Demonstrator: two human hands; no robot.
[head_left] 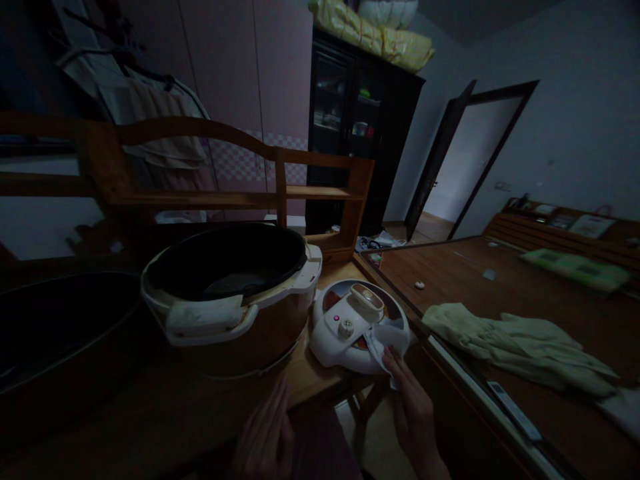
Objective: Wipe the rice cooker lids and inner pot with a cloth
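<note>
Cooker lid [353, 320], white cloth [383, 340] under right hand [407, 393], left hand [265, 433] blurred

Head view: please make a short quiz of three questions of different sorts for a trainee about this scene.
1. True or false: the right hand presses a white cloth on the cooker lid.
2. Multiple choice: the cooker pot stands A) shut by its lid, B) open, left of the lid, C) on the floor.
3. Fill in: the left hand is low, in front of the wooden ____, and blurred.

Key
1. True. The lid lies flat on the table beside the pot.
2. B.
3. table. Whether this hand holds anything cannot be told.
</note>
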